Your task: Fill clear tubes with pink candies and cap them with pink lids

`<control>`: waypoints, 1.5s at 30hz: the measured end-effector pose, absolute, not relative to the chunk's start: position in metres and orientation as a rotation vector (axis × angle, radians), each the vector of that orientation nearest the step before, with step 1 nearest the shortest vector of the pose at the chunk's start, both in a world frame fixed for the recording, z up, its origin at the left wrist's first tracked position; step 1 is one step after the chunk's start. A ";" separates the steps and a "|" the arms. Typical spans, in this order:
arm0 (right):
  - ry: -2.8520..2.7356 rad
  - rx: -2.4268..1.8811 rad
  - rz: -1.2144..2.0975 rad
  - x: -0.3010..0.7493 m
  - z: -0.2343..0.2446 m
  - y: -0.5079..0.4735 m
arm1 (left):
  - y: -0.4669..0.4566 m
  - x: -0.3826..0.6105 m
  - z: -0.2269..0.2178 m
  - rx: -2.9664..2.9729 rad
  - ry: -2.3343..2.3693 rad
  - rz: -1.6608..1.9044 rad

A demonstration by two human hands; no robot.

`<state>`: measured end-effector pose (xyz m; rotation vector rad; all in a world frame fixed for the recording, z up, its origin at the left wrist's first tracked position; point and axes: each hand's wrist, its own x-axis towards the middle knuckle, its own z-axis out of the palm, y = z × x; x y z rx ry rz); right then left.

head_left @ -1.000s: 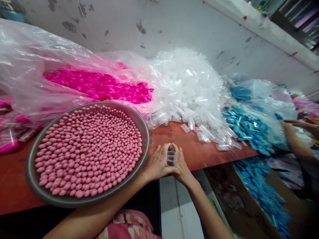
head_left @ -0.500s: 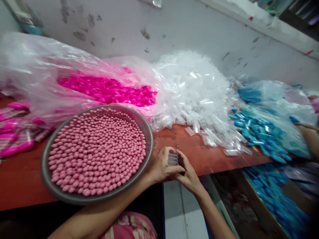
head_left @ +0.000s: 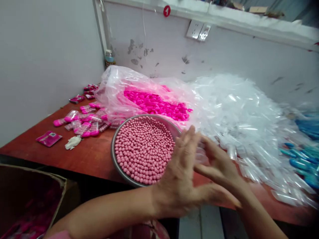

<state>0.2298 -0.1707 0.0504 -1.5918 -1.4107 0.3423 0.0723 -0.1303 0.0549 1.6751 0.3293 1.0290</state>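
Note:
My left hand (head_left: 179,176) is raised over the table's front edge, flat, with its fingers stretched out and together. Its palm faces my right hand (head_left: 221,166), which is curled round a small bundle of clear plastic tubes (head_left: 202,154); the bundle is blurred and partly hidden behind the left fingers. Just left of the hands stands a round metal bowl (head_left: 113,156) heaped with pale pink oval beads (head_left: 144,149). Behind the bowl lies an open plastic bag of bright pink caps (head_left: 157,104).
A big heap of loose clear tubes (head_left: 244,113) fills the table's right half, with blue caps (head_left: 301,159) at the far right. Filled pink packets (head_left: 84,119) lie on the red table (head_left: 94,156) at left. An open cardboard box (head_left: 32,196) stands below its left front edge.
My view has swung left and up. Both hands have risen from the table edge with the tube bundle, and the left hand has opened flat against it.

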 end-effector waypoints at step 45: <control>-2.270 -1.578 0.539 0.218 -0.001 -0.049 | -0.014 -0.005 0.012 2.321 0.905 0.993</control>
